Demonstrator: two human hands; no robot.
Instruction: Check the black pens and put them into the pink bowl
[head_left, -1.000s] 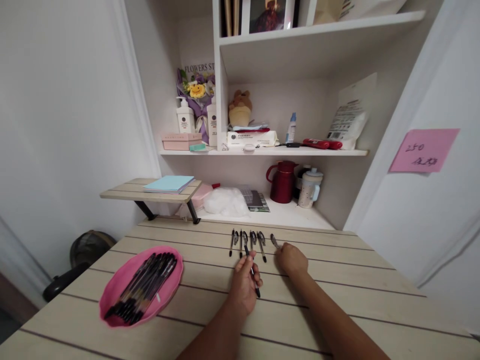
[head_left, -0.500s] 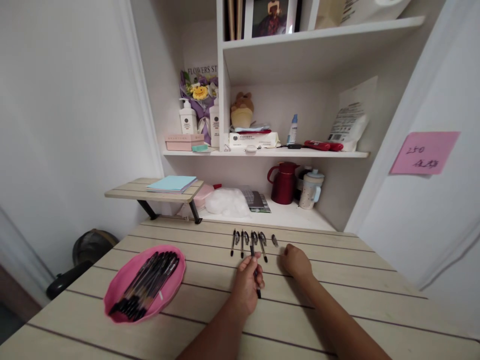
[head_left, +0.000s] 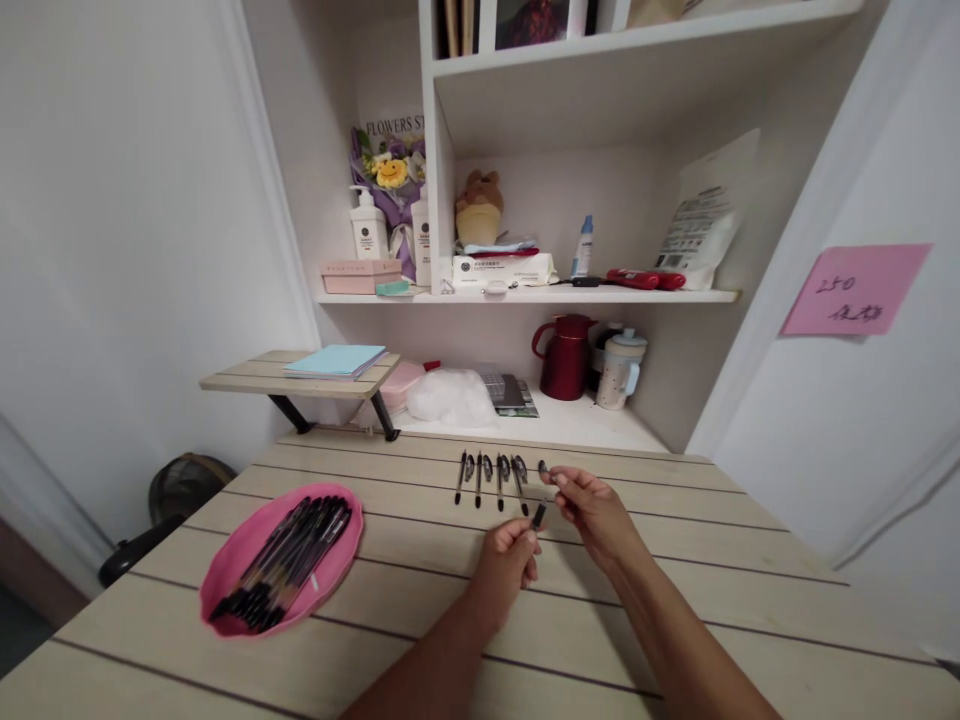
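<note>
My left hand [head_left: 506, 560] is closed round a black pen [head_left: 538, 516], whose uncapped end points up and to the right; the fingers hide the rest of it. Just to the right, my right hand [head_left: 596, 508] pinches a small dark pen cap [head_left: 543, 467] between thumb and fingertips, slightly apart from the pen. Beyond my left hand, a row of uncapped pens [head_left: 478, 482] lies on the table, each with a loose cap [head_left: 487, 468] beside it. Many more black pens [head_left: 292, 560] fill a pink scalloped tray [head_left: 352, 535] on the left.
The slatted wooden table [head_left: 420, 640] runs back to a white shelf unit [head_left: 600, 90]. A small raised stand [head_left: 232, 375] carries blue paper [head_left: 335, 360] at the back left. Behind the table stand a red jug [head_left: 566, 357], a lidded cup [head_left: 619, 372] and a white plastic bag [head_left: 454, 397].
My right hand has come from resting on the table to taking hold of the loose cap. My left hand has shifted right, turning the pen toward the right. The view has tilted slightly.
</note>
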